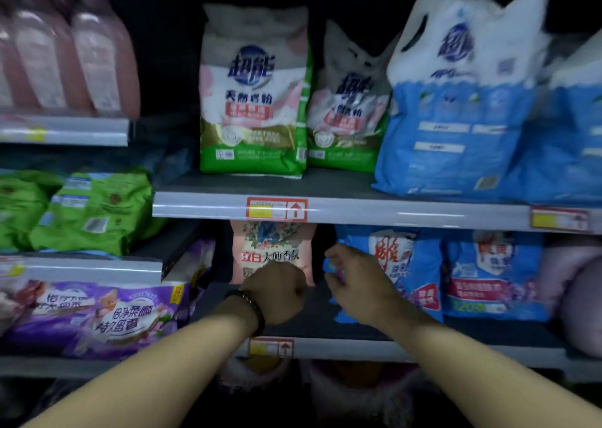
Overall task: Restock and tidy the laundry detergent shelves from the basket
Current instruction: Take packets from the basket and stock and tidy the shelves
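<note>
Left hand (277,292) fisted at pink 立白 bag (273,248), hold unclear, right hand (356,284) half-open by 雕 bag (422,264)

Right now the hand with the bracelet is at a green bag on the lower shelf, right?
Not quite: the head view shows the left hand, with the bracelet, at a pink bag on the lower shelf. The green-bottomed bags stand on the shelf above.
</note>
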The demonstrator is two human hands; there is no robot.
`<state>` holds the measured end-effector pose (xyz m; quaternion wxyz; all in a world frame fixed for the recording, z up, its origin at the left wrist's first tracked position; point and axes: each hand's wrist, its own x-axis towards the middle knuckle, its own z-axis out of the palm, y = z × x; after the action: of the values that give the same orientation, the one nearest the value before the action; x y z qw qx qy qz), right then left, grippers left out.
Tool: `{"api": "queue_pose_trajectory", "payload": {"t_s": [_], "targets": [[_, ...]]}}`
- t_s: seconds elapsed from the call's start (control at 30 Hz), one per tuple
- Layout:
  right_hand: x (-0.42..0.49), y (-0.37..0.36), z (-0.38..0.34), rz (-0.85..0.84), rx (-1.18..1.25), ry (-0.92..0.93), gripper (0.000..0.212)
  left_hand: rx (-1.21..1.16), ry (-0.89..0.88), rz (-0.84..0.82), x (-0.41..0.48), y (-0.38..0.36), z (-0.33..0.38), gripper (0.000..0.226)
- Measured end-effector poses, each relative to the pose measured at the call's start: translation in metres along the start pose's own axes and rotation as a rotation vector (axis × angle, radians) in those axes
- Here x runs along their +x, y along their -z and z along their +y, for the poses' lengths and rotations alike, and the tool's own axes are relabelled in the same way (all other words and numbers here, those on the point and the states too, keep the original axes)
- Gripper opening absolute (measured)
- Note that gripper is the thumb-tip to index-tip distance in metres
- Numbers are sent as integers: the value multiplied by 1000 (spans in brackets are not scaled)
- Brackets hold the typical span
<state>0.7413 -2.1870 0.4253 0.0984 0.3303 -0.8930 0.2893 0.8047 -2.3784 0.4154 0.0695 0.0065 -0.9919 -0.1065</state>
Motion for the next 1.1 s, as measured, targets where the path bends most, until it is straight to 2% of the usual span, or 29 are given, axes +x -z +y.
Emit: {"api": "queue_pose_trajectory", "payload": {"t_s": [0.13,0.23,0.33,0.4,0.47,0.53,0.67,0.77,0.93,1.1], "targets": [[-21,78,-4,59,-56,-16,32,-9,-103,72,-14,59,53,17],[-29,138,1,137,-84,-79,32,102,-207,163,-12,94,89,15],[-35,190,12,190,-97,-137,32,302,-373,241,2,123,120,26],[-36,221,23,209,-116,-179,38,452,-504,367,20,142,139,31],[-33,248,36,247,-107,-226,41,517,-619,478,42,152,157,35],[-29,268,47,299,-60,-285,43,536,-701,517,67,152,167,37],[-13,290,71,359,27,-390,59,729,-895,562,117,129,166,39],[1,292,89,356,69,-424,72,770,-980,557,145,116,166,42],[29,283,103,315,126,-426,55,733,-1090,606,164,92,162,41],[51,276,103,297,143,-394,80,810,-1165,646,170,87,163,39]]}}
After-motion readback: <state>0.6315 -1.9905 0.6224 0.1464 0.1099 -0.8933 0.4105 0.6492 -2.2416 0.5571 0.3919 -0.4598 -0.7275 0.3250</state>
